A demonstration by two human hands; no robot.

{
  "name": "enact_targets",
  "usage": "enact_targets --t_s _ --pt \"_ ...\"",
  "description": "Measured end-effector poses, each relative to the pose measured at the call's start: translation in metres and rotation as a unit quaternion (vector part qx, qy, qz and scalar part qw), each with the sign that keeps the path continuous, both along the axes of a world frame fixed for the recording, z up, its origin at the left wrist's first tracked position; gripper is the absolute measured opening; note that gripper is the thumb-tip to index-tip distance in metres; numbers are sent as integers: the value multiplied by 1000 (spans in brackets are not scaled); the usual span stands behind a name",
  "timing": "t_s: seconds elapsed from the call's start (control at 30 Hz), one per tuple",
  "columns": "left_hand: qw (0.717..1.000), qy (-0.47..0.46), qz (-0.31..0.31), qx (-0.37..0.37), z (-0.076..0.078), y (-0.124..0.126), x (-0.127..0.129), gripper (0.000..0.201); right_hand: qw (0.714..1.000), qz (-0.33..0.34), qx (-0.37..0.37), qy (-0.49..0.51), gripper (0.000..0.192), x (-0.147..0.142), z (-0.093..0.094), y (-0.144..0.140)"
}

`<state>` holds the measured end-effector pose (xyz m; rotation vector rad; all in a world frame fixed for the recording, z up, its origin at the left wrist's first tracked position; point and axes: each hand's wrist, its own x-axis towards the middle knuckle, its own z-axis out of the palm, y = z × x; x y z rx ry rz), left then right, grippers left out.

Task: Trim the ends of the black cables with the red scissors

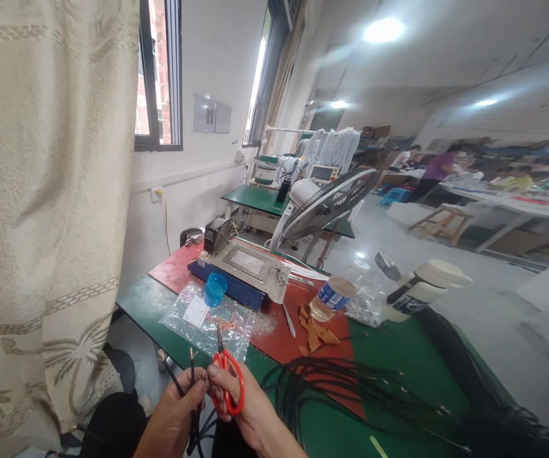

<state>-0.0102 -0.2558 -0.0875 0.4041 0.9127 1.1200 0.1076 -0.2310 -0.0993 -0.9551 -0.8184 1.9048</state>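
At the table's near edge, my left hand (179,410) is closed around black cables (194,388) whose ends are stripped to copper strands. My right hand (250,407) holds red-handled scissors (227,375), blades pointing away from me toward a clear plastic bag (183,331). The fingertips of both hands nearly meet. Small copper-coloured scraps (226,323) lie on the bag, beside a blue cap-like cup (215,290). More black cables (312,388) lie coiled on the table to the right of my hands.
Behind the bag stands a blue-based metal heating device (240,267) with a small fan (217,235). To the right are a labelled bottle (334,298), orange cloth (317,331) and a white jug (422,289). A large fan (326,203) rises behind; people work in the background.
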Motion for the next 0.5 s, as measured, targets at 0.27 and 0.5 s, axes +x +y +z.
enact_targets --t_s 0.27,0.5 --pt "999 -5 -35 32 2 0 1 16 1000 2 8 10 39 0 6 4" --pt "999 -26 -22 30 -1 0 3 16 999 -4 -15 28 40 -5 5 -1"
